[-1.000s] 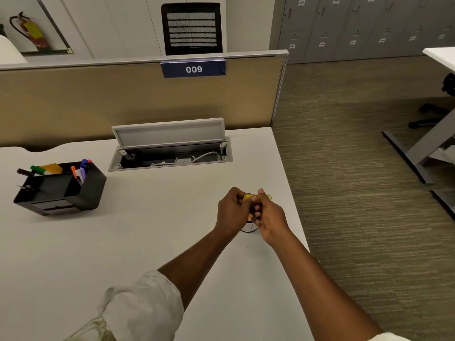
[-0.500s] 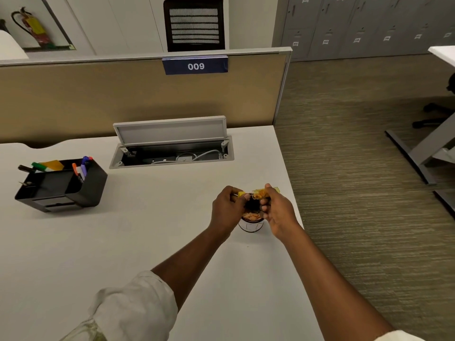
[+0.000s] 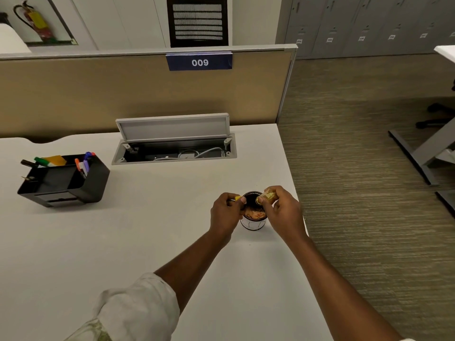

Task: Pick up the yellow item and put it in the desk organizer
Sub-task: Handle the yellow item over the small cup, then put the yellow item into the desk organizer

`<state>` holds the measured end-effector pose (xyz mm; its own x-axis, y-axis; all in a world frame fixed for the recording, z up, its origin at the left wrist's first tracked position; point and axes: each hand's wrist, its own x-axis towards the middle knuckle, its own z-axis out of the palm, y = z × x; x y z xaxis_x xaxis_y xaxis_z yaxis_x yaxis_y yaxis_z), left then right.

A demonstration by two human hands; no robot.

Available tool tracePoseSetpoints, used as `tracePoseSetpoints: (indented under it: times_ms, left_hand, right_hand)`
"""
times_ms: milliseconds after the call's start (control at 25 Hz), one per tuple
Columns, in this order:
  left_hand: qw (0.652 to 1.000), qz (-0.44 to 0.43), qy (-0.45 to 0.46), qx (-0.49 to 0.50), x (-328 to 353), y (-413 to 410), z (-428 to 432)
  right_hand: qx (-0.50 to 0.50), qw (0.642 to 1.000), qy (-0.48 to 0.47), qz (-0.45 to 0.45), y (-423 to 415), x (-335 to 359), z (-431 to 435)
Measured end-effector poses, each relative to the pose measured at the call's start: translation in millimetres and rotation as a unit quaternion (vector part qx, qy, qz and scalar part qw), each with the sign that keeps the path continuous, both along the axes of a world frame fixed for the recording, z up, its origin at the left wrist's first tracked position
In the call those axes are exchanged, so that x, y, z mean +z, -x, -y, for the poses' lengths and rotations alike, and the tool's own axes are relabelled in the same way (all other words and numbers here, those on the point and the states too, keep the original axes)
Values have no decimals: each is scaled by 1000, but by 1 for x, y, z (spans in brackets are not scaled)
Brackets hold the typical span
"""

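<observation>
Over the desk's right part, my two hands hold two yellow pieces a little apart. My left hand (image 3: 225, 212) pinches a small yellow piece (image 3: 237, 198). My right hand (image 3: 283, 210) grips a thicker yellow-gold piece (image 3: 266, 196) with a round end facing left. Below and between them a small dark cup (image 3: 253, 221) with an orange pattern stands on the white desk (image 3: 147, 230). The black desk organizer (image 3: 94, 183) sits at the far left, tilted, holding several coloured markers and a yellow-orange pad.
An open cable tray (image 3: 173, 153) with its grey lid raised lies at the back of the desk, before the beige partition (image 3: 123, 94) marked 009. The desk's right edge is close to my right hand, with carpet beyond.
The hands were pressed together on the yellow item a second ago. They have since drawn apart, each with a yellow piece, and the cup beneath has come into view.
</observation>
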<state>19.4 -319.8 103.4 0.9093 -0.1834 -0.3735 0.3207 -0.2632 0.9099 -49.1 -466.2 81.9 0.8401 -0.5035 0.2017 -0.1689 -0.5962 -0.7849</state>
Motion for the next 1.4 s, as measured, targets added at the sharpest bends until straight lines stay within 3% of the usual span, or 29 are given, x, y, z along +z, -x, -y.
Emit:
tracePoseSetpoints:
  times_ms: [200, 480, 680, 800, 1000, 1040, 1120, 1240, 1400]
  left_hand:
    - [1000, -14, 11, 7, -2, -1, 0]
    - [999, -14, 17, 23, -1, -1, 6]
    - [999, -21, 30, 28, -5, -3, 1]
    - [999, -28, 39, 24, -4, -2, -2]
    - [998, -30, 60, 15, -1, -4, -15]
    - [997, -29, 64, 10, 0, -4, -18]
    - [996, -26, 80, 1, 5, -3, -24]
    - [991, -25, 128, -4, 13, -4, -37]
    - [988, -13, 154, -15, 22, -7, -64]
  right_hand:
    - [19, 997, 73, 2, 0, -3, 2]
    - [-3, 1000, 14, -22, -1, -3, 5]
    - [-20, 997, 47, 65, -10, 20, 4]
    - [10, 998, 59, 0, -9, 16, -7]
    - [21, 993, 113, -32, -4, 11, -9]
    - [17, 996, 85, -26, -4, 12, -10]
    - [-6, 998, -59, -27, -2, 16, -16]
    - [-7, 957, -287, -33, 3, 25, -36]
    - [29, 921, -386, -37, 6, 40, -62]
